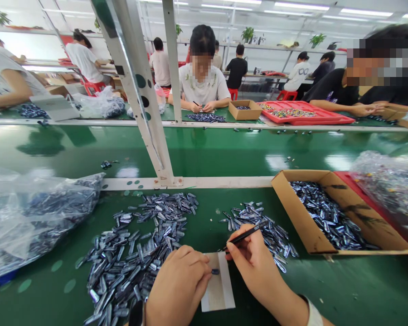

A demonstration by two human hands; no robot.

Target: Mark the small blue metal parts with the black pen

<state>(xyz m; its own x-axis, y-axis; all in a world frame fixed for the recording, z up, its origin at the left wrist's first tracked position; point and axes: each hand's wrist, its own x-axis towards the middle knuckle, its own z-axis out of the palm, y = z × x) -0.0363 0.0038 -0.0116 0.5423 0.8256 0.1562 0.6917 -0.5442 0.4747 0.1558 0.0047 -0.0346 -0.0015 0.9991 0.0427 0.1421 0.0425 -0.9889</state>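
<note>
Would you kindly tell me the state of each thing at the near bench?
Left hand: closed on a piece
Right hand: closed around a tool
Tool: slanted
Card: lying flat
Box: open-topped, well filled
Left bag: filled, contents showing through
Right bag: filled, contents showing through
Left pile: loose, spread out
Right pile: loose, smaller

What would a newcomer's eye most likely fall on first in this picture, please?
Probably the sprawling heap of dark, shiny pieces on the green table, to the left of the hands. Next, perhaps, the open cardboard box at the right, holding many similar pieces. Between them, the right hand grips a thin black tool near a pale card, while one small piece pokes out at the left hand's fingertips.
</note>
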